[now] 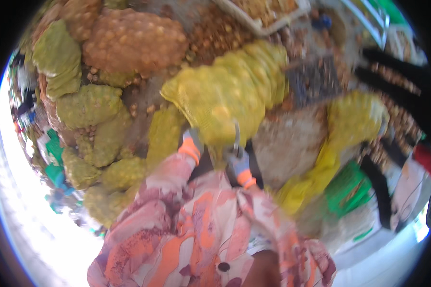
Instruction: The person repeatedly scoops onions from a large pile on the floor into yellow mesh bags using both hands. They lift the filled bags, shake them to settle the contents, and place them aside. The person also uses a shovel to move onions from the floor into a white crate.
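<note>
A large yellow mesh sack point(226, 93) packed with round produce that looks like onions lies right before me, its near end gathered into a loose neck point(218, 156). My left hand point(193, 140), in a grey glove with an orange cuff, is against the left side of the near end. Blur hides whether its fingers grip the mesh. In the matching glove, my right hand point(239, 159) holds a hooked metal tool point(237, 133), whose curved end points away from me in front of the mesh.
Several filled yellow sacks point(89, 106) are heaped on the left, with a big orange sack point(134, 41) behind. Loose onions point(219, 36) lie near a pale crate point(251, 23). At right are a dark crate point(314, 82), another yellow sack point(355, 114) and a person's dark-clothed limbs point(395, 86).
</note>
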A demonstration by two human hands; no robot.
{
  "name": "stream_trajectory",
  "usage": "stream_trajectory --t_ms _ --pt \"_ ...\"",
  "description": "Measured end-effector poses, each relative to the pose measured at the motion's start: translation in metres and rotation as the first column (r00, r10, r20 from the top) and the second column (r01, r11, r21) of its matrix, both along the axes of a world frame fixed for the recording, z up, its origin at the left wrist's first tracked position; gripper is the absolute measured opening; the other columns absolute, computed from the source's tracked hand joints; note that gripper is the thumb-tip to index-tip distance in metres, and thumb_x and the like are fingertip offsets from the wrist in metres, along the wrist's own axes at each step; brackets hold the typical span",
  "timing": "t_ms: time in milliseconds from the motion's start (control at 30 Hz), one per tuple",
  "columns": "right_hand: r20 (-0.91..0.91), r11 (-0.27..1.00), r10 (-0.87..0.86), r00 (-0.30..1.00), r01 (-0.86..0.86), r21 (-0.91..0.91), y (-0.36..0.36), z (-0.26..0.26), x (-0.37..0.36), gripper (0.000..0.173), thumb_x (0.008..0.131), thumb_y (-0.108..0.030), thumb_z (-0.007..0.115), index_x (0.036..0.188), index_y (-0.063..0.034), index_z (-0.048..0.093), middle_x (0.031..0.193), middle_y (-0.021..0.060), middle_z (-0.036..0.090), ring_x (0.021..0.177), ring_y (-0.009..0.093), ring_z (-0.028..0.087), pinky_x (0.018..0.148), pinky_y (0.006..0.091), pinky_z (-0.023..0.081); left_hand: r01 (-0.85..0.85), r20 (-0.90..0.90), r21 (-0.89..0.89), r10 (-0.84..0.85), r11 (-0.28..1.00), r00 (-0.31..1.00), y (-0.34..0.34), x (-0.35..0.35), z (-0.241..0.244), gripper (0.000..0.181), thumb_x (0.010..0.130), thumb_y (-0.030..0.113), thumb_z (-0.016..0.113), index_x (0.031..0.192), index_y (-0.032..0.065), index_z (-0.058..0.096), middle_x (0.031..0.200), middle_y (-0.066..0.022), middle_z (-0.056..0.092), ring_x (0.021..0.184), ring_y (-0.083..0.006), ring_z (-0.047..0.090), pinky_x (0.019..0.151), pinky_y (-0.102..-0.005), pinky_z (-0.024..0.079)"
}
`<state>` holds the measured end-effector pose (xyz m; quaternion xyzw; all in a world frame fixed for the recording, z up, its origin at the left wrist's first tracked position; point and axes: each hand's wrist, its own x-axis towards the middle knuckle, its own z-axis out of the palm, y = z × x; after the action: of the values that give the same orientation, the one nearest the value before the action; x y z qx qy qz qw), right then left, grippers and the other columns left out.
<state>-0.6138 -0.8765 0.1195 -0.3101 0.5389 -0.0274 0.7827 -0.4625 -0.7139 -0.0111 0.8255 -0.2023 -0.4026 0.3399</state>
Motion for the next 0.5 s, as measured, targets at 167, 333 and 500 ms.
stream_trajectory --t_ms 167,333,500 --pt "-0.038 0.975 -0.222 0.974 0.222 0.015 0.011 -0.003 -0.002 0.018 0.072 -0.001 0.067 0.087 -0.0030 0.057 0.072 -0.0005 0.057 0.061 0.008 0.051 0.053 0.0234 0.043 -0.248 -0.319 0.184 0.296 0.951 0.900 0.008 0.032 -0.011 0.030 0.085 0.017 0.039 0.106 -0.0001 0.052 0.100 -0.0154 0.060 0.089 -0.0310 0.058 0.078 -0.0409 0.048" --pt "-0.243 0.941 -0.329 0.912 0.339 -0.003 0.045 -0.031 0.020 0.018 0.069 0.002 0.067 0.082 -0.0042 0.057 0.071 -0.0003 0.058 0.060 0.010 0.052 0.054 0.0247 0.043 0.259 -0.052 0.298 -0.256 0.919 0.965 -0.014 0.069 0.031 0.028 0.082 0.017 0.046 0.104 0.0009 0.053 0.092 -0.0137 0.062 0.081 -0.0292 0.060 0.070 -0.0383 0.048" --pt "-0.388 0.884 -0.461 0.798 0.453 -0.118 0.128 -0.060 0.040 0.022 0.065 0.004 0.068 0.082 -0.0051 0.057 0.071 0.0000 0.057 0.062 0.010 0.052 0.057 0.0257 0.045 0.526 0.057 0.340 -0.576 0.779 0.816 -0.035 0.104 0.055 0.037 0.073 0.009 0.058 0.108 -0.0027 0.052 0.087 -0.0151 0.064 0.079 -0.0265 0.062 0.069 -0.0337 0.049"
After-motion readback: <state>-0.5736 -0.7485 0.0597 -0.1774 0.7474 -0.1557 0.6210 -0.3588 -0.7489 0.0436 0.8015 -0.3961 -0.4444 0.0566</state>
